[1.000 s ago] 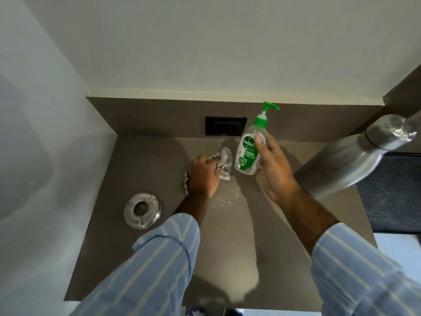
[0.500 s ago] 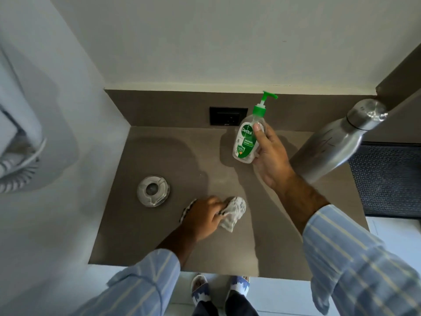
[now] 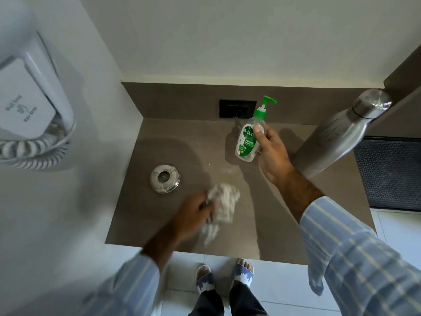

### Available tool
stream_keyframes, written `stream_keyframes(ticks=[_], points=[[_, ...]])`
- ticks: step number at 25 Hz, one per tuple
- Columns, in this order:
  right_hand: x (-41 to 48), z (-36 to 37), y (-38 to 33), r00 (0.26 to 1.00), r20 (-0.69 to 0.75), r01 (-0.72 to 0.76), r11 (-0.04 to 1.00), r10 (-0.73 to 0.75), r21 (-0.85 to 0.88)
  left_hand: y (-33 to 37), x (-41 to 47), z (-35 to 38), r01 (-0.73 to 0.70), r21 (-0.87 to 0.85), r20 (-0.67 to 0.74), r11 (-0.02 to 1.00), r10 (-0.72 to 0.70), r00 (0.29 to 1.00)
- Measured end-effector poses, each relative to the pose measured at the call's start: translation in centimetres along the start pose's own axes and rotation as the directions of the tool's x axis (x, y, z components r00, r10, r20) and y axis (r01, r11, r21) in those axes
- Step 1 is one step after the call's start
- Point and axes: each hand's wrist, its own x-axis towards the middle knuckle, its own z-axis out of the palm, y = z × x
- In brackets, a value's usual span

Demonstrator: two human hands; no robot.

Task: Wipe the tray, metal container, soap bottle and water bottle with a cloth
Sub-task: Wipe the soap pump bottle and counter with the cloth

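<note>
On the wall at nine o'clock hangs a hair dryer (image 3: pixel 34 115) with its coiled cord, well clear of the work. On the counter (image 3: pixel 319 224), the metal container (image 3: pixel 165 178) sits toward ten o'clock, just beyond the left hand (image 3: pixel 193 215). That hand is blurred, its fingers bunched tight around the cloth (image 3: pixel 224 204), which lies on the counter top near the front edge. At one o'clock the right hand (image 3: pixel 271 156) grips the soap bottle (image 3: pixel 249 137), thumb pressed on its front; it looks lifted and tilted off the surface. The water bottle (image 3: pixel 337 137) stands at two o'clock, just beside that wrist. I see no tray.

My worry is the right forearm: a careless swing outward could knock the tall water bottle over. The pump bottle, held one-handed, could slip or squirt if squeezed. A wide sweep of the cloth could shove the container along.
</note>
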Motion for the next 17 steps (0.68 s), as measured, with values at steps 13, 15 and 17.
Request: stream_keyframes(ticks=[13, 15, 17], points=[[0.6, -3.0, 1.9, 0.999, -0.012, 0.029, 0.996, -0.030, -0.079, -1.3, 15.6, 0.1, 0.040, 0.499, -0.178, 0.865, 0.057, 0.982], [0.5, -2.8, 1.7, 1.000, 0.003, 0.030, 0.994, -0.030, -0.101, -2.0, 12.2, 1.5, -0.009, 0.551, -0.114, 0.835, 0.086, 0.990], [0.4, -2.3, 1.4, 0.999, 0.027, 0.038, 0.991, -0.035, -0.125, -3.0, 7.2, 3.3, -0.082, 0.581, -0.074, 0.810, 0.153, 0.986]])
